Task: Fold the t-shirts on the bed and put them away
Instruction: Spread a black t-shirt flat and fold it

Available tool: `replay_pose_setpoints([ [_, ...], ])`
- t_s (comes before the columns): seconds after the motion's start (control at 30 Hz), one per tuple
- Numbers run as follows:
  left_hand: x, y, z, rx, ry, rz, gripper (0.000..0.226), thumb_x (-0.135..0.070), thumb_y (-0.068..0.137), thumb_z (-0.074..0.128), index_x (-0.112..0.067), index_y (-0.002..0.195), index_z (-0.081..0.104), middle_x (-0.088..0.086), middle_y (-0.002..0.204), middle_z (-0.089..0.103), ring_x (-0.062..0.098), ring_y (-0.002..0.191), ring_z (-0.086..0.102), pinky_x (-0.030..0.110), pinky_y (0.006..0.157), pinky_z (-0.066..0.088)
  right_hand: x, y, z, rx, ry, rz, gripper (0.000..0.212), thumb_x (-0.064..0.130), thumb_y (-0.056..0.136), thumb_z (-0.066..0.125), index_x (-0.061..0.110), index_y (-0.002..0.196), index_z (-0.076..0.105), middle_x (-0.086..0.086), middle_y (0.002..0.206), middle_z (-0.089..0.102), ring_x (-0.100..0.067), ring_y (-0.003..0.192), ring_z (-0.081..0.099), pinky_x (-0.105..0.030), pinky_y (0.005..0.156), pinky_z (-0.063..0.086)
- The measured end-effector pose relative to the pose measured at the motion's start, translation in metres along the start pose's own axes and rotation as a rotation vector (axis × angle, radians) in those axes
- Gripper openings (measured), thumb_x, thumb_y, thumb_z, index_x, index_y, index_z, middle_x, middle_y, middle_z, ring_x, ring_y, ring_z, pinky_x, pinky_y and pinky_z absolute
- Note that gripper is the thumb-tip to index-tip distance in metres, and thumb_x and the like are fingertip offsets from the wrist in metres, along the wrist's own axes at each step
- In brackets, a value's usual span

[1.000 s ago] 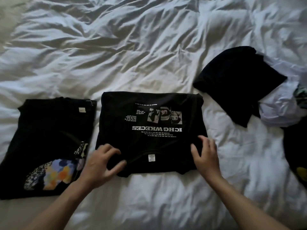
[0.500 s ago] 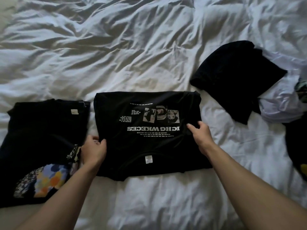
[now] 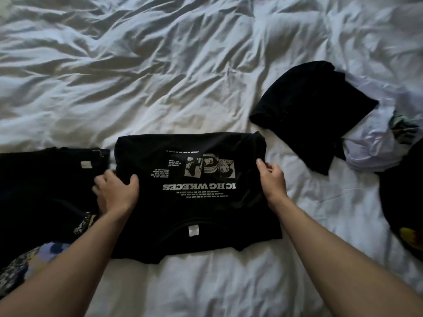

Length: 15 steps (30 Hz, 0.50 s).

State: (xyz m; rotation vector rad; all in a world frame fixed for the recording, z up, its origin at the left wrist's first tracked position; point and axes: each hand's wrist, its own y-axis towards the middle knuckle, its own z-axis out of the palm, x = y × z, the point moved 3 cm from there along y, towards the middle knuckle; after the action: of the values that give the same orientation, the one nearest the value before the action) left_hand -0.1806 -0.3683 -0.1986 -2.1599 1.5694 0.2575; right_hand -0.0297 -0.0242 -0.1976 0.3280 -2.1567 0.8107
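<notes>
A folded black t-shirt with white lettering and picture panels (image 3: 196, 202) lies flat on the white bed (image 3: 183, 76) in front of me, its neck label toward me. My left hand (image 3: 116, 191) grips its left edge, thumb on top. My right hand (image 3: 272, 179) pinches its right edge. To the left lies another folded black t-shirt with a colourful print (image 3: 45, 191), partly under my left forearm.
An unfolded black garment (image 3: 311, 110) lies crumpled at the right, beside a pale lilac garment (image 3: 375, 145). A further black garment with a yellow print (image 3: 405, 213) sits at the right edge. Rumpled white bedding covers the far half.
Both hands have slid from the near hem up the sides of the lettered t-shirt and taken hold of its left and right edges.
</notes>
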Motion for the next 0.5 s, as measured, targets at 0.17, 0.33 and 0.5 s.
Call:
replay_pose_setpoints([
  [0.17, -0.072, 0.017, 0.022, -0.153, 0.089, 0.441, 0.060, -0.032, 0.084, 0.070, -0.006, 0.135, 0.050, 0.021, 0.143, 0.039, 0.042, 0.131, 0.035, 0.051, 0.106, 0.031, 0.034, 0.060, 0.010, 0.105, 0.398, 0.126, 0.038, 0.035, 0.088, 0.071, 0.002, 0.107, 0.067, -0.011, 0.092, 0.073, -0.025, 0.084, 0.071, -0.036, 0.078, 0.059],
  [0.33, -0.171, -0.025, 0.074, 0.086, -0.001, 0.944, 0.043, -0.035, 0.090, 0.060, -0.014, 0.127, 0.064, 0.010, 0.124, 0.062, 0.032, 0.116, 0.054, 0.043, 0.095, 0.042, 0.037, 0.083, 0.019, 0.114, 0.443, 0.129, 0.020, 0.014, 0.089, 0.070, 0.007, 0.108, 0.065, -0.011, 0.090, 0.070, -0.017, 0.072, 0.067, -0.030, 0.066, 0.057],
  [0.5, -0.238, -0.045, 0.132, 0.263, 0.021, 0.949, 0.033, -0.036, 0.096, 0.053, -0.027, 0.125, 0.064, -0.001, 0.125, 0.059, 0.024, 0.121, 0.048, 0.037, 0.099, 0.034, 0.031, 0.093, 0.016, 0.105, 0.784, 0.191, 0.010, 0.002, 0.090, 0.065, 0.010, 0.095, 0.061, -0.012, 0.087, 0.067, -0.022, 0.077, 0.066, -0.030, 0.068, 0.058],
])
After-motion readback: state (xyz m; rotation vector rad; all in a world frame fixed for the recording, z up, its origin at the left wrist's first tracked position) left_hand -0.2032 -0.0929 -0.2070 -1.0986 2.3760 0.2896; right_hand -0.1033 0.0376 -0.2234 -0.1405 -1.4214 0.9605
